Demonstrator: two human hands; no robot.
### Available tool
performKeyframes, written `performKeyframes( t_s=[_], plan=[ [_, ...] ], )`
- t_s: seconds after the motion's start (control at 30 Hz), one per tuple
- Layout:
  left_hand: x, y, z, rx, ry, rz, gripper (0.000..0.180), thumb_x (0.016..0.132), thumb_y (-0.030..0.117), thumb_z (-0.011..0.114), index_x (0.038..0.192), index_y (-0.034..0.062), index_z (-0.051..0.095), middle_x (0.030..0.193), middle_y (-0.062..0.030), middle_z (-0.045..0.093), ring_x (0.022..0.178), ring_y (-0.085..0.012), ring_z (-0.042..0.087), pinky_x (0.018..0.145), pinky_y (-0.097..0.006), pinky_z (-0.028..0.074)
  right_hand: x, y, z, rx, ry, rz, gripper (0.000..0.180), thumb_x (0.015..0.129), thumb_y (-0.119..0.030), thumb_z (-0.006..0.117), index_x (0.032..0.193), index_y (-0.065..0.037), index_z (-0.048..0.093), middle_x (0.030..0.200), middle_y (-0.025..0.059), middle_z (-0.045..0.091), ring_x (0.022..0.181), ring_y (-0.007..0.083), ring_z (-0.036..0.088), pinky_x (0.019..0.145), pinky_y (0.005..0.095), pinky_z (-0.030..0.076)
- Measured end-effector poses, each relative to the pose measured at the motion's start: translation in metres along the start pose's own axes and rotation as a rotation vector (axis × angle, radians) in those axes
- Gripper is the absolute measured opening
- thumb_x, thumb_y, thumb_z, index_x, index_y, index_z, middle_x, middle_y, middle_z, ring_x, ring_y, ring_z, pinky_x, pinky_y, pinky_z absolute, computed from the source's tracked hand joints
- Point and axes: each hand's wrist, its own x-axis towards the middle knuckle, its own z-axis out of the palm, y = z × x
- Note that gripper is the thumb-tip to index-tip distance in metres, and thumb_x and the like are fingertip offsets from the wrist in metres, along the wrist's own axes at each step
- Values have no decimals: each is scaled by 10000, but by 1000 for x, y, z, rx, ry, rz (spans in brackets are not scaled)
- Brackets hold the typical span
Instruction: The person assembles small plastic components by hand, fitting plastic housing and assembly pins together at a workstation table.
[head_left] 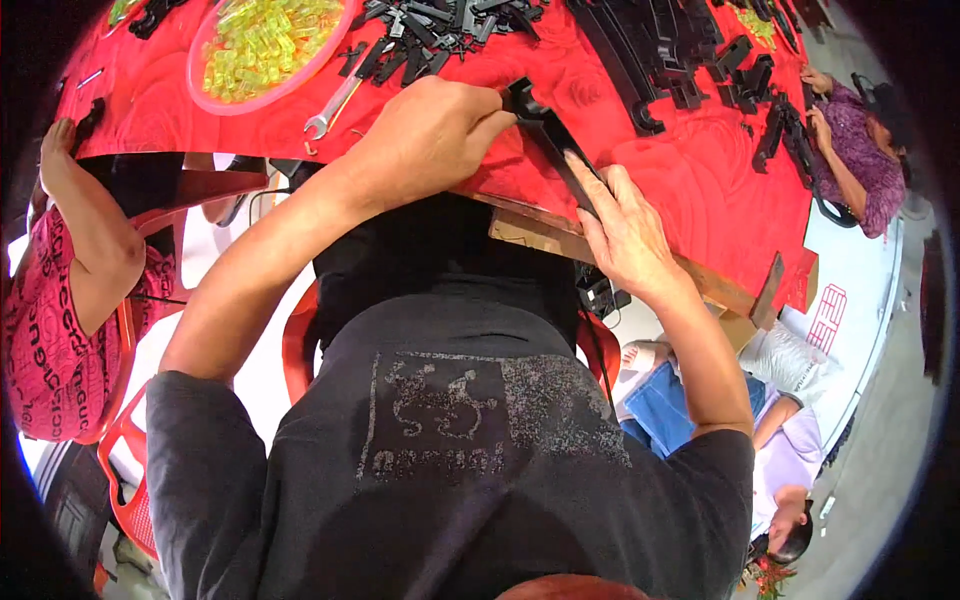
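A long black plastic bar lies slanted over the edge of the table with the red cloth. My left hand is closed around its upper end, fingers curled over the tip. My right hand grips the lower end of the same bar near the wooden table edge. Both forearms come up from my dark printed shirt at the bottom of the head view.
A pink basin of yellow-green pieces, a metal wrench and piles of black plastic parts lie on the cloth. One person in pink sits at left, another in purple at right, another below right.
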Motion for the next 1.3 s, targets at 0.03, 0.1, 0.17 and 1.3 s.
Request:
performKeyframes(
  t_s=[0.03,0.1,0.17,1.3],
  plan=[
    [-2,-1,0,-30,-7,-20,252,944,175,626,821,-45,623,691,-262,546,628,-441,577,559,-465,439,0,1,1,-1,4,8,652,863,-82,646,1478,-120,434,972,150,462,893,352,574,772,451,521],
    [-6,-1,1,-40,-21,-35,254,945,175,625,817,-44,623,691,-264,546,631,-445,571,557,-464,437,-1,-3,0,-7,6,13,652,865,-84,646,1480,-123,433,975,147,464,896,350,577,776,449,522],
    [-6,0,2,-53,-39,-48,255,946,174,623,814,-44,624,691,-266,546,633,-449,565,556,-464,435,-1,-4,0,-13,7,24,653,867,-86,646,1482,-126,432,977,144,466,898,347,581,779,447,523],
    [38,-11,38,-193,266,-95,304,988,284,590,994,-5,686,946,-80,668,858,-164,620,764,-305,487,-4,-25,17,14,272,85,576,901,-92,622,1457,-145,482,949,149,479,866,347,578,754,466,502]
  ],
)
